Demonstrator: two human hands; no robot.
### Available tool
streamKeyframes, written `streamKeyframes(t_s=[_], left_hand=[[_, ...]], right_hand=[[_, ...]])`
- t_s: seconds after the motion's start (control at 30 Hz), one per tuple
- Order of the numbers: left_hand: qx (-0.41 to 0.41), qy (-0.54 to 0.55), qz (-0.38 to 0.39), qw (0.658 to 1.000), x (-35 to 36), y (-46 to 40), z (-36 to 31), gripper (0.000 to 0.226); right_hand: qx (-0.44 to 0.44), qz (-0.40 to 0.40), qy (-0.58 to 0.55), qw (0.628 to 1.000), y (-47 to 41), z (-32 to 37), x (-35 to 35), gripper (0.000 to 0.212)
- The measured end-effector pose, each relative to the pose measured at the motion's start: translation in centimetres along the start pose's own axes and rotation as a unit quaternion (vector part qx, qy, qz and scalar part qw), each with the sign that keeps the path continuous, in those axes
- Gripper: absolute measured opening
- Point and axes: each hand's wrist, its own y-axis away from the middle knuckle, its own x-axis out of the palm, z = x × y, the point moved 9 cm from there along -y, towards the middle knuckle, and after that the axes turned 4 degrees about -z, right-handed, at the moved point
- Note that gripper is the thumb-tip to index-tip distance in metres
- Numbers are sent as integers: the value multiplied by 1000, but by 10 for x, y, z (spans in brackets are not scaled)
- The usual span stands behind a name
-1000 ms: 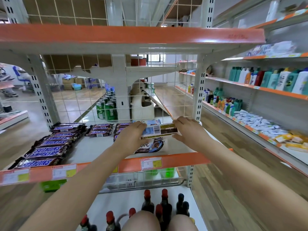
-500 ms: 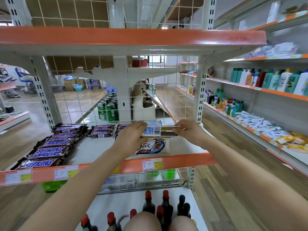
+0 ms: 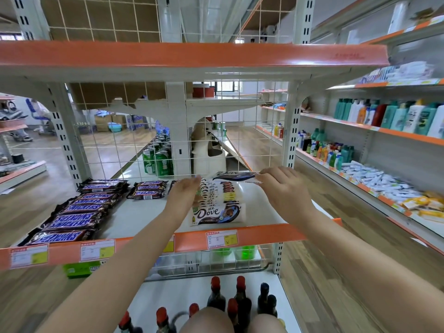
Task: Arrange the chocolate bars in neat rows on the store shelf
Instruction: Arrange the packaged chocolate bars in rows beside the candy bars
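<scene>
A row of overlapping white Dove chocolate bars (image 3: 217,212) lies on the white shelf (image 3: 134,212), running from the front edge to the back. My right hand (image 3: 283,186) pinches the right end of the rearmost Dove bar (image 3: 234,175) near the wire back panel. My left hand (image 3: 185,193) rests with straight fingers against the left side of the row. Snickers bars (image 3: 72,219) lie in a column at the left, with a second short stack (image 3: 149,189) further back.
A wire grid panel (image 3: 240,145) closes the shelf's back, with green cans (image 3: 158,159) behind it. An orange price rail (image 3: 264,233) edges the front. Dark bottles (image 3: 237,301) stand on the lower shelf. Toiletry shelves (image 3: 384,121) line the right aisle.
The stack of Dove bars that both hands held above the shelf now lies spread out in a row toward the back. Both hands have moved forward and apart.
</scene>
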Motion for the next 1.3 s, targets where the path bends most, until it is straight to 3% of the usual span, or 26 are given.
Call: streamKeyframes(t_s=[0.07, 0.13, 0.27, 0.37, 0.4, 0.47, 0.57, 0.63, 0.67, 0.73, 0.77, 0.83, 0.93, 1.07, 1.23, 1.3], left_hand=[[-101, 118, 50, 987, 12, 7, 6, 35], [-147, 199, 98, 964, 24, 15, 6, 30], [-162, 254, 108, 947, 31, 20, 7, 8], [-150, 268, 96, 947, 32, 19, 8, 30], [-147, 268, 91, 948, 32, 18, 9, 41], [-137, 263, 78, 952, 30, 16, 11, 55], [-124, 270, 56, 953, 27, 13, 11, 57], [-119, 273, 52, 953, 26, 13, 10, 58], [-117, 271, 53, 954, 26, 12, 11, 58], [-113, 263, 57, 956, 27, 11, 12, 58], [-112, 259, 58, 958, 27, 12, 13, 58], [-110, 253, 63, 959, 27, 12, 14, 56], [-108, 251, 68, 960, 29, 12, 15, 43], [-96, 230, 96, 964, 31, 17, 16, 15], [-68, 133, 120, 981, 22, 17, 22, 20], [-58, 120, 120, 984, 20, 17, 22, 12]], right_hand=[[-36, -25, 12, 999, 4, 5, -5, 4], [-78, -36, 12, 996, 6, 14, -8, 5], [-130, -45, 12, 990, 11, 24, -11, 17], [-123, -15, 24, 992, 19, 18, -1, 12], [-106, -2, 28, 994, 21, 14, 4, 15], [-34, 23, 25, 999, 23, 0, 13, 40], [145, 25, -8, 989, 22, -28, 12, 53], [325, 55, -123, 936, 27, -51, 16, 39], [416, 77, -201, 884, 33, -60, 22, 33], [562, 119, -347, 741, 46, -66, 43, 32], [601, 146, -389, 683, 50, -64, 52, 38], [624, 228, -415, 622, 56, -55, 63, 45], [602, 298, -404, 621, 66, -44, 75, 34], [593, 250, -430, 633, 61, -39, 76, 10], [573, 228, -433, 658, 56, -42, 73, 8], [563, 230, -434, 664, 55, -41, 74, 7]])
